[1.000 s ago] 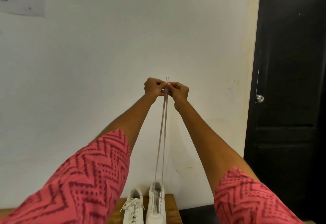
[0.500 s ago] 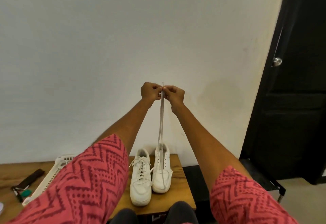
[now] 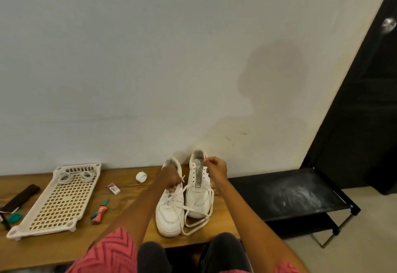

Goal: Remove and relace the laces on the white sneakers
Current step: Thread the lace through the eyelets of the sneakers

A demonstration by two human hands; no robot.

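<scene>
right hand (image 3: 217,168) pinching white flat lace (image 3: 196,223) end just above unlaced white sneaker's (image 3: 198,189) eyelets, lower centre; left hand (image 3: 170,178) gripping other end beside.

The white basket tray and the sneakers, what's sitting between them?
In the head view: a small eraser, a white cap and a red-green tube, on the wooden table.
</scene>
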